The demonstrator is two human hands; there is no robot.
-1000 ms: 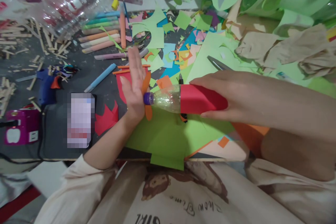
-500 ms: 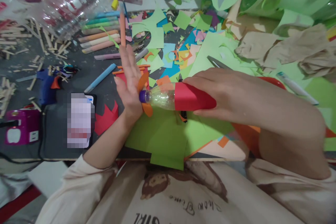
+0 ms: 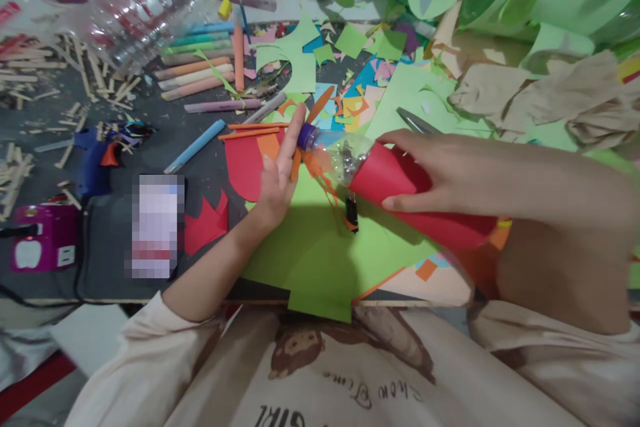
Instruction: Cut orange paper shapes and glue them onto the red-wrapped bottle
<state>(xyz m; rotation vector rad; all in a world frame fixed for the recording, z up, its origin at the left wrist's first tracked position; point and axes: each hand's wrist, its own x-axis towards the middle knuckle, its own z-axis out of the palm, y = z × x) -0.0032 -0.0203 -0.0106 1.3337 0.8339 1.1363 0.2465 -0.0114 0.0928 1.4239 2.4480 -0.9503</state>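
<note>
A clear plastic bottle wrapped in red paper lies tilted across the middle, its purple cap to the left. My right hand is closed round the red-wrapped body. Orange paper strips shaped like blades stick out at the cap. My left hand is held flat with its fingers stretched, its palm side against or very near the cap and blades; exact contact is hard to tell. Beneath them lies a sheet of green paper. Part of the bottle's base is hidden behind my right arm.
Left are a blue glue gun, a phone, a purple box and scattered wooden sticks. Colored glitter sticks, paper scraps and empty bottles lie behind. A metal blade shows near my right hand.
The bottle has tilted, its cap end moving right and away from me. My left hand has shifted right with it. The orange blades have turned to another angle.
</note>
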